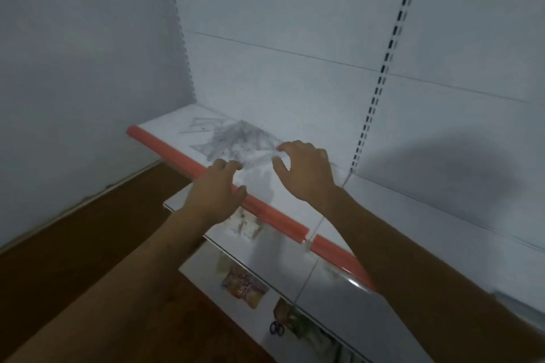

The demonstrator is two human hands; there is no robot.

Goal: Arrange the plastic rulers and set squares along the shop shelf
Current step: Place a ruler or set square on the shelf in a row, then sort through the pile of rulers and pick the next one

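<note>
A loose heap of clear plastic rulers and set squares (236, 138) lies on the white shelf (165, 124), towards its left end. Further left, near the back, lie a few more set squares (203, 125). Between my hands a clear ruler (259, 158) stretches just above the shelf at the near edge of the heap. My right hand (306, 171) pinches its right end between thumb and forefinger. Curled fingertips of my left hand (218, 188) hold its left end, with that wrist over the shelf's red front strip (165, 150). The picture is blurred.
The shelf runs on to the right past a slotted upright (380, 74) and a thin clear divider (315, 230). Lower shelves hold packets (244, 289) and scissors (276, 328). A white wall stands at the left above a brown floor (73, 244).
</note>
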